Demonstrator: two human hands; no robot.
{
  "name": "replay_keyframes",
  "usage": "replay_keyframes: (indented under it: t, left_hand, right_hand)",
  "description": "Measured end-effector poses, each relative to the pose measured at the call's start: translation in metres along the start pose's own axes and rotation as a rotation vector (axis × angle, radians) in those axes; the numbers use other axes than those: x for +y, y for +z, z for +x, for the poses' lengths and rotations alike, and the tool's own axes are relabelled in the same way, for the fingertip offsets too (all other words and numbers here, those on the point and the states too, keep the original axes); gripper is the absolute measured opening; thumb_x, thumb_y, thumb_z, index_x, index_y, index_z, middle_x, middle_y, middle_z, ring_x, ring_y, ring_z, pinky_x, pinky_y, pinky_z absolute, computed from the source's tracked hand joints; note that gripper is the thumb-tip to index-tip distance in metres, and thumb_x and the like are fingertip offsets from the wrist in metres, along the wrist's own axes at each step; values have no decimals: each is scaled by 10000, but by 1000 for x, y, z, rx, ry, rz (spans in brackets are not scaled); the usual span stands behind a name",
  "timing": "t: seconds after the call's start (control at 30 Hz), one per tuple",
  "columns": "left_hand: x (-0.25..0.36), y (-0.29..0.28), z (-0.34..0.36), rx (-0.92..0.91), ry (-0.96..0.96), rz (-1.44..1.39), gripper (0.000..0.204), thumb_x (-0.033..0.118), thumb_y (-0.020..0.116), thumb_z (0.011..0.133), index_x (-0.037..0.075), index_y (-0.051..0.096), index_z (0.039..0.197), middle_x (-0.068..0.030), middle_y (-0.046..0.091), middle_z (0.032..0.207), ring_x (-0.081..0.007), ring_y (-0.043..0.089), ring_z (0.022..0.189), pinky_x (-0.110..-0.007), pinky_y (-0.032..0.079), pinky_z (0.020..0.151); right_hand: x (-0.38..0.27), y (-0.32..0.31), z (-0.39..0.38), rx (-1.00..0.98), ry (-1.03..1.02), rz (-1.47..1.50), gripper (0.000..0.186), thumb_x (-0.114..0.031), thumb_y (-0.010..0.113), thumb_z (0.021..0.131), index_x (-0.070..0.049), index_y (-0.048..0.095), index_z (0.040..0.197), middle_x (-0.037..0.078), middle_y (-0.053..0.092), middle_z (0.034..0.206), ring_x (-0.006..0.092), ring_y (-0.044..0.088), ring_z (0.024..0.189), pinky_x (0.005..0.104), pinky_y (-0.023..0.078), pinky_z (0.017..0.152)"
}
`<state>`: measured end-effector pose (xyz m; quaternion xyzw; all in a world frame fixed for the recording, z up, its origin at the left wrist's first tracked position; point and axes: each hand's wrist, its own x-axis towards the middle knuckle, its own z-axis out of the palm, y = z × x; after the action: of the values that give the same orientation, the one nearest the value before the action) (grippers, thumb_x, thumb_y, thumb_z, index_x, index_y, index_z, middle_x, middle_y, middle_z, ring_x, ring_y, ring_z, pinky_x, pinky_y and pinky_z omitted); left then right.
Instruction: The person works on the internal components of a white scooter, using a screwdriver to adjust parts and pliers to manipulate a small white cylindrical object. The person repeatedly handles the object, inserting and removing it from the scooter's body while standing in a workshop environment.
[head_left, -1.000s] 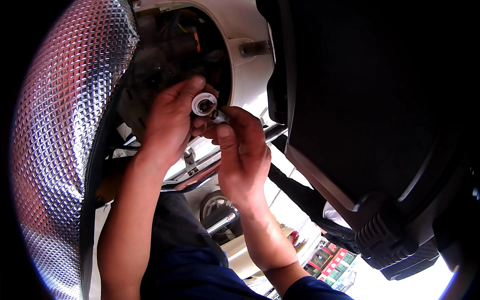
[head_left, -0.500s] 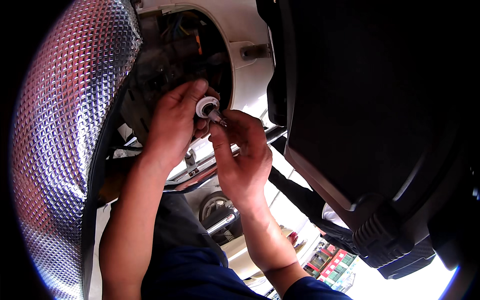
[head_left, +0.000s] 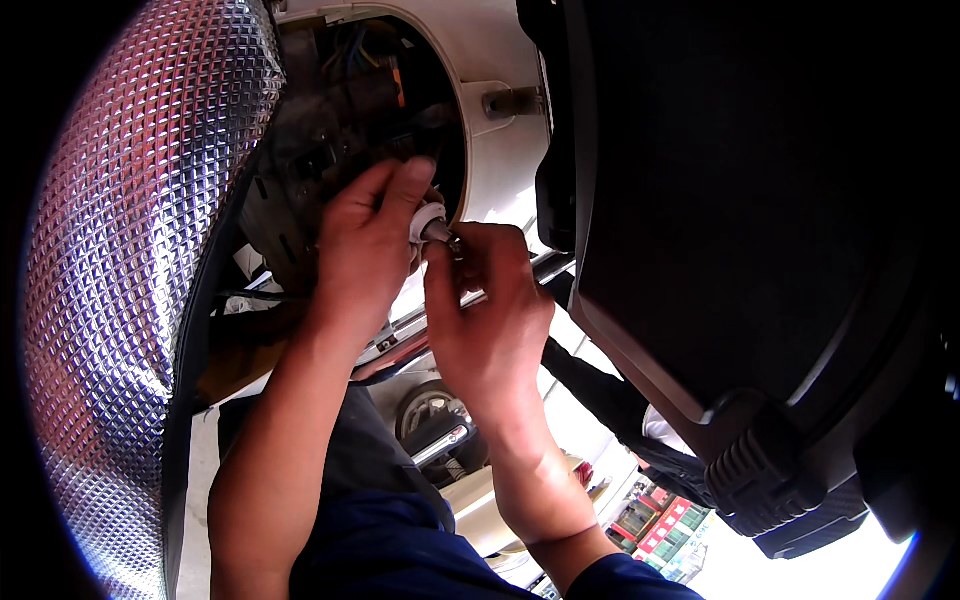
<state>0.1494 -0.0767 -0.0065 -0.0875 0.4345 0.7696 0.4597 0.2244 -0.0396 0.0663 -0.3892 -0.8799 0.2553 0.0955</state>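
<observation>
Left hand (head_left: 368, 245) curled round white ring (head_left: 422, 216); right hand (head_left: 492, 320) pinching small grey part (head_left: 437, 231) at ring's mouth (fingertips partly hidden). Loose pinch could drop part; skewed angle might jam it.

The ring-shaped part (head_left: 421, 220) is white, the sleeve (head_left: 622, 581) dark blue — and the textured sheet (head_left: 140, 250) is silver, with small diamond pattern.

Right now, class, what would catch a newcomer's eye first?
Probably the shiny silver diamond-textured sheet curving down the left side. Above centre, the left hand holds a white ring-shaped fitting, and the right hand holds a small greyish part at its opening. A large black panel dominates the right.
</observation>
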Motion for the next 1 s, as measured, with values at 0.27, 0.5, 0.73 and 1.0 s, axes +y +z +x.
replay_keyframes:
  t: [0.27, 0.5, 0.73, 1.0]
  left_hand:
    - [2, 5, -1, 37, -12, -78, 286, 314, 584, 962, 66, 609, 821, 26, 566, 688, -38, 491, 577, -193, 355, 481]
    - [0, 3, 2, 58, -43, -42, 333, 331, 574, 965, 39, 639, 818, 12, 572, 690, -48, 499, 582, -195, 368, 502]
    - [-3, 1, 4, 54, 14, 42, 371, 344, 587, 958, 11, 661, 812, 3, 570, 654, -48, 485, 583, -212, 372, 509]
    - [6, 2, 0, 72, -97, -26, 336, 327, 597, 954, 32, 658, 805, 20, 566, 658, -41, 470, 583, -212, 357, 500]
  right_hand:
    - [-3, -6, 6, -82, 95, 105, 178, -104, 643, 887, -3, 525, 973, 97, 658, 746, 188, 669, 632, 296, 516, 559]
    - [0, -2, 5, -62, 48, 85, 188, -101, 648, 886, 3, 521, 978, 101, 659, 769, 181, 672, 640, 287, 513, 551]
    - [4, 1, 5, -47, -40, 67, 173, -62, 640, 881, 6, 516, 980, 98, 657, 766, 188, 666, 626, 291, 516, 544]
    - [10, 6, 9, -44, -180, 18, 146, -21, 609, 871, -12, 502, 971, 146, 633, 743, 294, 645, 610, 348, 496, 528]
